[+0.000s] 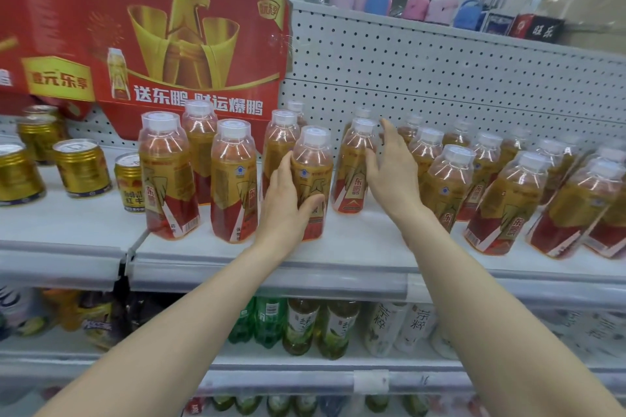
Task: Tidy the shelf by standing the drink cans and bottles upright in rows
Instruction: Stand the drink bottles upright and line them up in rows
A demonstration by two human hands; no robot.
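1. Head view: left hand is gripping the front bottle, with thumb and fingers curling round its lower body. This bottle is standing upright near the shelf front edge.
2. Right hand is reaching with fingers extended, just beside the neighbouring bottle; contact cannot be determined.
3. Gold cans are standing upright at left.

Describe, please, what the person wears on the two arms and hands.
The left hand and the right hand are bare: no glove, ring, watch or bracelet shows. Both forearms are also uncovered, and no sleeve comes into view.
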